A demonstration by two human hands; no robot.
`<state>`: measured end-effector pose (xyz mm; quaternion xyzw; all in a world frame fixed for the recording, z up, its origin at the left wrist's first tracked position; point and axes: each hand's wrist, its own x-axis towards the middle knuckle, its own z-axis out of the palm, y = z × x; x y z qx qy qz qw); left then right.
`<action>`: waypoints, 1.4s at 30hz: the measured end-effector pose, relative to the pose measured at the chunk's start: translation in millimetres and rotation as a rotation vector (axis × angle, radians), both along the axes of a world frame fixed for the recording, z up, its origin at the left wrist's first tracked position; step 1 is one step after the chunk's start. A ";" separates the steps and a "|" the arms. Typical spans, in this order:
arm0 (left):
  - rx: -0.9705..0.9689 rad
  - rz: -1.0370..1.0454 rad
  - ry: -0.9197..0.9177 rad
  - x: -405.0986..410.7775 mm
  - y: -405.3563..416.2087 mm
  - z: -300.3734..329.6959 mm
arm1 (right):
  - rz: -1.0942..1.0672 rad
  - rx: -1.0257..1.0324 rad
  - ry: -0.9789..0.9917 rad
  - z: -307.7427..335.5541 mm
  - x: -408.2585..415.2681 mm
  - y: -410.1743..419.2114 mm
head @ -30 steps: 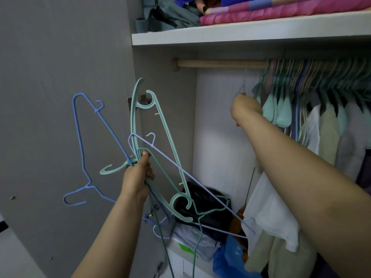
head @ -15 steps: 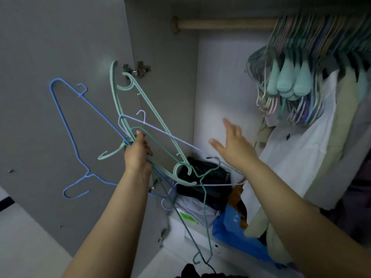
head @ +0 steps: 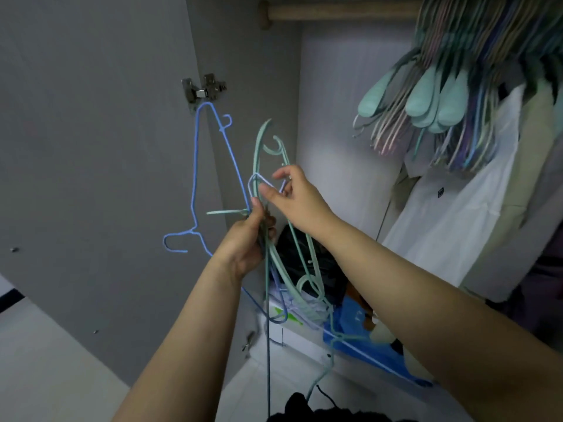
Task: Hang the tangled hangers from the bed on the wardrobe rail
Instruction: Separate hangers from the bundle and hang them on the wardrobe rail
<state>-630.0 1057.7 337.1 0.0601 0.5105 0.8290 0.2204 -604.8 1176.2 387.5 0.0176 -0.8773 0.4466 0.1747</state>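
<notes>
My left hand (head: 246,242) grips a tangled bunch of hangers in front of the open wardrobe. A blue wire hanger (head: 196,178) sticks out to the left of the bunch. A mint plastic hanger (head: 268,147) rises above it, and thin green and lilac wire hangers trail down below my hand. My right hand (head: 292,199) is at the top of the bunch, its thumb and fingers pinching the lilac wire hanger (head: 254,179) near its hook. The wooden wardrobe rail (head: 335,12) runs across the top, with several hangers (head: 435,99) on it at the right.
The grey wardrobe door (head: 91,147) stands open at the left, its hinge (head: 202,89) above the bunch. A white shirt (head: 457,214) and other clothes hang at the right. Bags and folded items (head: 350,330) fill the wardrobe floor.
My right hand came down from the rail and across to the bunch, where it now pinches the lilac hanger. The bunch has turned more edge-on, and my view has dropped.
</notes>
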 end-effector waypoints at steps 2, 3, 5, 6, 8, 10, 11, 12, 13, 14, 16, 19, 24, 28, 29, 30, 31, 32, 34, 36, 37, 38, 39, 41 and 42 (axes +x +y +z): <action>0.055 -0.082 -0.023 0.6 -0.9 -1.2 | 0.037 -0.001 0.030 1.1 -2.0 1.2; 0.074 -0.083 -0.045 0.1 -1.1 -2.8 | 0.052 -0.011 0.036 0.3 -3.0 2.5; 0.085 -0.057 -0.062 -0.7 -1.8 -6.1 | 0.062 0.010 0.025 -2.4 -6.3 5.3; 0.081 -0.049 -0.059 -0.3 -1.7 -7.5 | 0.056 0.019 0.012 -5.2 -9.2 6.7; 0.079 -0.020 -0.063 0.6 -0.5 -9.7 | 0.048 -0.031 -0.026 -12.4 -14.8 9.0; 0.073 0.015 -0.091 3.5 2.0 -9.2 | 0.042 -0.143 -0.080 -18.1 -17.5 8.3; 0.061 0.035 -0.103 4.7 3.7 -9.9 | 0.043 -0.180 -0.104 -19.9 -17.5 7.8; 0.052 0.051 -0.118 6.2 6.0 -10.6 | 0.043 -0.178 -0.112 -21.2 -16.3 7.2; 0.035 0.072 -0.117 7.2 8.4 -12.7 | 0.041 -0.145 -0.107 -23.5 -15.2 7.0; 0.016 0.097 -0.101 7.4 10.9 -15.6 | 0.043 -0.097 -0.103 -25.0 -13.2 7.7; -0.027 0.143 -0.049 7.5 14.5 -20.2 | 0.038 -0.024 -0.114 -28.1 -12.4 10.6; -0.048 0.112 0.009 6.7 13.3 -21.8 | 0.052 -0.089 -0.136 -26.6 -13.9 18.0; -0.123 0.039 0.177 4.9 9.8 -19.7 | 0.062 -0.332 -0.138 -18.0 -6.7 24.7; -0.155 0.012 0.192 8.2 9.0 -21.2 | -0.086 -0.530 -0.104 -19.4 -5.3 27.4; -0.147 0.005 0.182 8.1 8.3 -23.0 | -0.100 -0.544 -0.115 -19.1 -4.3 27.9; -0.147 0.006 0.182 8.0 7.8 -24.8 | -0.091 -0.586 -0.132 -17.9 -2.4 28.7; -0.148 0.015 0.190 8.0 7.7 -26.1 | -0.060 -0.669 -0.162 -16.9 -0.5 30.2; -0.145 0.030 0.197 8.8 7.3 -26.1 | -0.015 -0.762 -0.201 -17.7 0.5 32.6; -0.122 0.064 0.185 9.3 6.8 -25.7 | 0.063 -0.817 -0.262 -23.7 2.1 36.3; -0.085 0.071 0.148 8.6 5.1 -24.6 | 0.042 -0.685 -0.273 -34.7 2.9 34.9; -0.070 0.063 0.132 7.6 3.5 -25.4 | -0.006 -0.558 -0.246 -40.2 3.5 32.5; -0.057 0.048 0.120 7.5 2.5 -25.6 | -0.068 -0.401 -0.187 -45.8 5.2 30.8; -0.047 0.034 0.107 7.5 1.6 -26.5 | -0.127 -0.240 -0.099 -52.7 7.9 29.5; -0.032 0.024 0.073 8.3 0.0 -28.7 | -0.268 -0.039 0.191 -64.2 13.5 31.7; -0.034 0.026 0.065 8.2 -1.5 -30.1 | -0.343 -0.046 0.376 -66.1 14.5 34.3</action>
